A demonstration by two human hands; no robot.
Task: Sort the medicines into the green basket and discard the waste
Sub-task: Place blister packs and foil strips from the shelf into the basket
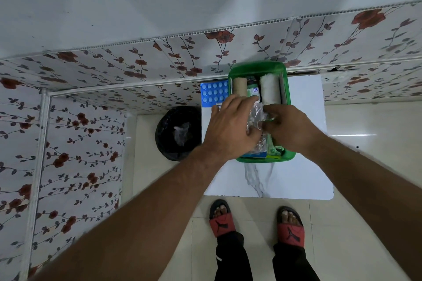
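A green basket (258, 68) stands on a small white table (303, 166). Inside it I see a tan bandage roll (240, 86), a small bottle (253, 89) and a white gauze roll (270, 89); boxes lie at its near end under my hands. Both hands meet over the basket's middle. My left hand (230, 125) and my right hand (288, 124) each pinch a crumpled clear plastic wrapper (257, 116) between them. A blue blister pack of tablets (213, 93) lies on the table left of the basket, partly behind my left hand.
A black-lined waste bin (178, 132) stands on the floor left of the table, with a clear wrapper inside. Flower-patterned wall panels close in the left and back. My feet in red and black slippers (222, 219) stand on the tiled floor before the table.
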